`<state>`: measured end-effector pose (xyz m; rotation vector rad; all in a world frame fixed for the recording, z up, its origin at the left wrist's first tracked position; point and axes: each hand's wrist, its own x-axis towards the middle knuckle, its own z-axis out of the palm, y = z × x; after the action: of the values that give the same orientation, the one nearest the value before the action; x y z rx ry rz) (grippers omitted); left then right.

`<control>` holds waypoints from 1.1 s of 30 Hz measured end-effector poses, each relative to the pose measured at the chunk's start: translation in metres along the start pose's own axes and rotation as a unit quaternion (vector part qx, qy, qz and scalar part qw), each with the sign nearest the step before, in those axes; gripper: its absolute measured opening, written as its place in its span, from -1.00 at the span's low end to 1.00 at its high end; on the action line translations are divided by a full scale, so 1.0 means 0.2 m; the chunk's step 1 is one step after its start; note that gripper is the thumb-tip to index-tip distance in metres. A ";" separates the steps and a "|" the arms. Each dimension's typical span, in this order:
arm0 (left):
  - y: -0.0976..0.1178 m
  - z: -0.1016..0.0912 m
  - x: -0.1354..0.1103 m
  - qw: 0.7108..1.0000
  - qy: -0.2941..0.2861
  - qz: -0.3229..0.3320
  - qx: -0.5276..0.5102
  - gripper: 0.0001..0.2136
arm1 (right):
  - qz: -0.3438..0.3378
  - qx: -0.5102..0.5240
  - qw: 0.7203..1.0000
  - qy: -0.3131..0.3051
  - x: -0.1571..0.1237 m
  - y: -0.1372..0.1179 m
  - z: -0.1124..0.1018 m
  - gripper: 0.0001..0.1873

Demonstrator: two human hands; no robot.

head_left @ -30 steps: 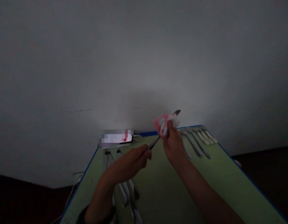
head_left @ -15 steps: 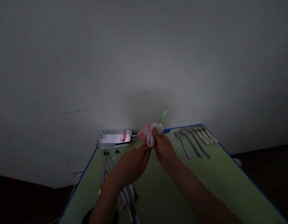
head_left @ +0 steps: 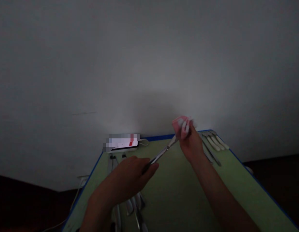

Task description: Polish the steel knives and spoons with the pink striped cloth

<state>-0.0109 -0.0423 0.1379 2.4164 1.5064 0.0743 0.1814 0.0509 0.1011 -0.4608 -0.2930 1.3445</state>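
A metal table knife (head_left: pixel 161 154) slants up to the right over the green table. My left hand (head_left: pixel 130 174) is closed around its handle end. A pink and white cloth (head_left: pixel 181 126) is bunched in my right hand (head_left: pixel 191 145), with fingers closed, at the knife's far end. The cloth and fingers hide that end of the blade. Several pieces of metal cutlery (head_left: pixel 137 212) lie below my left forearm, partly covered by it. Beside my right hand lie more metal utensils (head_left: pixel 213 154), some hidden behind my wrist.
A phone with a lit screen (head_left: pixel 124 144) leans at the table's back left, a white cable (head_left: pixel 144 142) beside it. Several white-handled utensils (head_left: pixel 218 142) lie at the back right. The green table (head_left: pixel 173 199) has a blue edge and meets a grey wall (head_left: pixel 149 64).
My right hand and the cloth have moved right and up, away from my left hand. More of the knife's near part now shows between the hands; its blade tip no longer shows.
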 end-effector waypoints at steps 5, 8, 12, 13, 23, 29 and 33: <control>-0.03 -0.03 -0.02 1.000 -0.012 -0.002 -0.018 -0.53 | -0.027 -0.005 0.999 -0.016 0.00 -0.01 0.00 -0.86; -0.03 -0.04 -0.02 1.000 0.001 0.006 -0.013 -0.54 | -0.048 -0.007 0.999 -0.006 0.00 0.00 -0.01 -0.83; -0.01 -0.03 0.01 1.000 0.013 0.025 -0.007 -0.54 | -0.077 -0.041 0.996 0.015 0.00 0.01 -0.02 -0.72; 0.00 -0.02 0.01 0.999 0.014 0.029 -0.007 -0.54 | -0.086 -0.056 0.995 0.018 0.00 0.02 -0.02 -0.71; 0.05 0.07 0.12 0.996 0.082 0.035 0.023 -0.60 | 0.006 -0.272 0.962 -0.030 -0.26 0.20 0.08 -0.52; 0.03 0.08 0.15 0.994 0.104 0.033 -0.014 -0.63 | 0.044 -0.304 0.948 -0.087 -0.28 0.21 0.07 -0.55; 0.02 0.07 0.13 0.994 0.094 0.042 -0.030 -0.68 | 0.072 -0.334 0.937 -0.072 -0.26 0.16 0.08 -0.54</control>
<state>0.0071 -0.0246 0.1227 2.4815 1.4555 0.3686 0.1357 0.0072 0.1018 -0.9659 -0.8646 1.4053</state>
